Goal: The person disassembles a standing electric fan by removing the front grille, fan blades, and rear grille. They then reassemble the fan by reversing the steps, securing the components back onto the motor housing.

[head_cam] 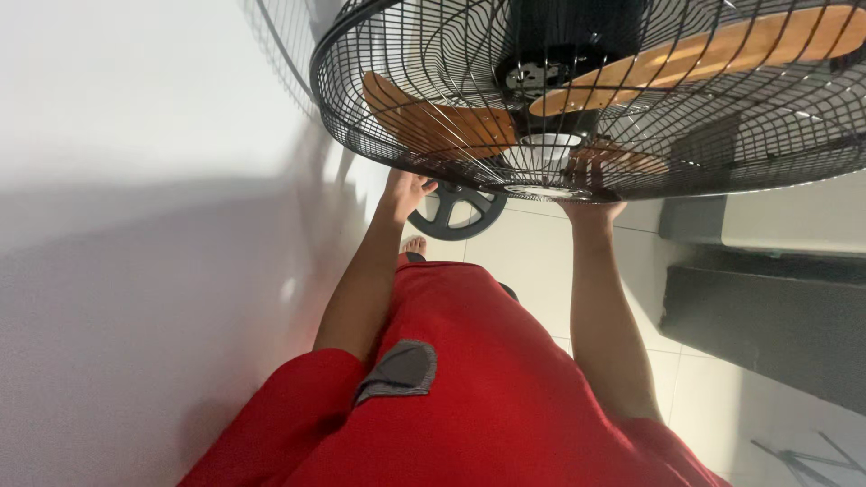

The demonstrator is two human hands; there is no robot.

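Above both hands hangs a large fan [595, 90] with a black wire guard [379, 117] and orange-tan blades [433, 122], its dark motor hub [564, 41] sitting behind the spokes. At the guard's lower rim the left hand [406, 189] reaches up, its fingers curled against the wire bars, so it seems to grip the rim, though the bars hide part of the fingertips. Further along the same rim, the right hand [591, 209] presses up under the guard near the round centre cap [546, 144]; only the heel of this hand and the wrist show, and I cannot tell whether its fingers are closed on the bars or lying flat. Both forearms run straight up from a red shirt [487, 388] with a grey chest pocket [401, 370]. Just beyond the left hand, lower down, a round black fan base [451, 212] with spokes rests on the pale tiled floor [532, 261], and a bare foot [413, 245] shows beside it. To the outer side of the left arm stands a plain white wall [135, 225]. Out past the right arm lies a dark, boxy piece of furniture [767, 325].
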